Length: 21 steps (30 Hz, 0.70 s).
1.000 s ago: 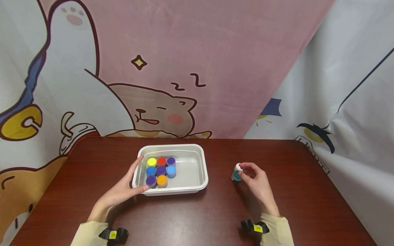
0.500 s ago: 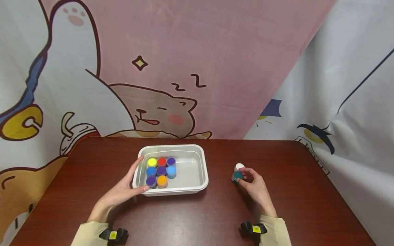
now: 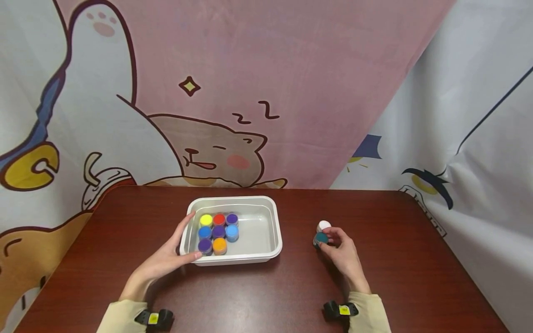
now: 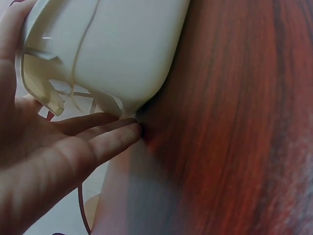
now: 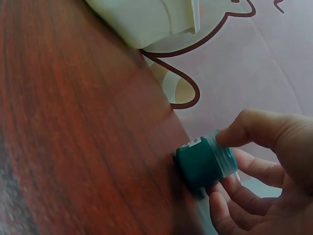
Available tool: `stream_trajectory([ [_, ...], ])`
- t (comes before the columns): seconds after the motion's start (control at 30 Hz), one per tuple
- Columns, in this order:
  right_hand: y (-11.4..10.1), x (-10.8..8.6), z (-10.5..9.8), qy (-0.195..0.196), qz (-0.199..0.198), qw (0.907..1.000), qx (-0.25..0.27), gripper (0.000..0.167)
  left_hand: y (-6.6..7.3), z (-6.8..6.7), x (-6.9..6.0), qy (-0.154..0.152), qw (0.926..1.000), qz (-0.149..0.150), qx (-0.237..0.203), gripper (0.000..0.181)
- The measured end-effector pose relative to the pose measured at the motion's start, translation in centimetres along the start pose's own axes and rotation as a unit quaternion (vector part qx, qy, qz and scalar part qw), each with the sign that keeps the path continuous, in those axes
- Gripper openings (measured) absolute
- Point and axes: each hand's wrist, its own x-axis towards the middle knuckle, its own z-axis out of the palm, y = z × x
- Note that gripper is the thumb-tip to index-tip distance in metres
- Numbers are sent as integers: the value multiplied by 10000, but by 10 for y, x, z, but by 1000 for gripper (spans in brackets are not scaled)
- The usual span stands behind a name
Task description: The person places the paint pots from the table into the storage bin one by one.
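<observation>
My left hand (image 3: 164,259) grips the left end of a white plastic tray (image 3: 272,231), thumb at the front rim. In the left wrist view, its fingers (image 4: 115,142) lie against the tray's outer side (image 4: 117,54). Inside the tray, small paint jars stand grouped at the left, among them a yellow jar (image 3: 206,220), a red jar (image 3: 219,219) and an orange jar (image 3: 220,246). To the right of the tray, my right hand (image 3: 344,254) pinches a small teal paint jar (image 5: 200,164) by its lid, between thumb and fingers. Just behind it is a white-lidded jar (image 3: 323,225), partly hidden.
Both sit on a dark red-brown wooden table (image 3: 266,296). A cartoon-printed cloth (image 3: 312,92) hangs along the table's back edge and at the sides.
My right hand has come down and slightly nearer, from the white-lidded jar to the teal jar. The teal lid, earlier covered, now shows. My left hand and the tray stay put.
</observation>
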Motion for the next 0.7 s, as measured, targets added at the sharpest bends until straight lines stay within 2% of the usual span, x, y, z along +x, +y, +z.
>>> stream_trajectory([
  [0.3, -6, 0, 0, 45, -141, 9998, 112, 34, 1, 0, 0, -8, 10000, -68, -31, 99],
  [0.7, -27, -3, -1, -11, -673, 9973, 283, 34, 2, 0, 0, 1, 10000, -35, -3, 98],
])
